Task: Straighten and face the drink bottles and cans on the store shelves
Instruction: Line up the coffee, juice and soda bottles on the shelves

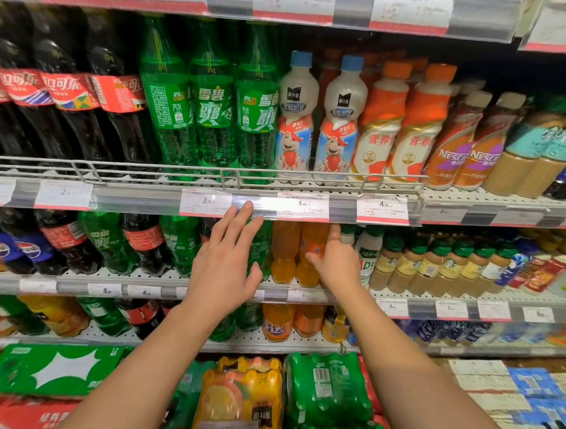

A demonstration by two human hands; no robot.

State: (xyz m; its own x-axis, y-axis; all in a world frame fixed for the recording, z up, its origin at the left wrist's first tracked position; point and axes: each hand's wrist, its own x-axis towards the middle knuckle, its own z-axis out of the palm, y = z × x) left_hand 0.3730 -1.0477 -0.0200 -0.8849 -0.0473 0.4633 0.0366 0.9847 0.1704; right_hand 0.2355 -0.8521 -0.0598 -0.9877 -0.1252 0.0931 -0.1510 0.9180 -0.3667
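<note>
your two forearms fill the bottom of the view, reaching up and away over the shrink-wrapped packs of green bottles (327, 388) and orange bottles (241, 397) stacked low at six o'clock. your left hand (226, 263) is spread, fingers straight and fanned toward twelve, lying flat over a green soda bottle (260, 245) on the second shelf (126, 277), fingertips up by the price strip (303, 205) of the shelf above. whether the palm actually presses the bottle, i can't tell. your right hand (336, 262) sits just at three o'clock of it, thumb on the label of an orange soda bottle (312, 251), fingers wrapped behind its right side, so it looks like a grip round the body. a second orange bottle (285, 251) stands between your two hands.

here's the relation that matters: the orange bottle is dead ahead of the right hand, at three o'clock from the left, so the right is the nearer hand. it stands upright, long axis running twelve to six, cap hidden under the price strip. only a sliver of its label shows past your thumb, so which way it faces is unclear. my read: the next move is a small twist about that upright axis to bring the label square to you, while the left steadies the green neighbour.
</note>
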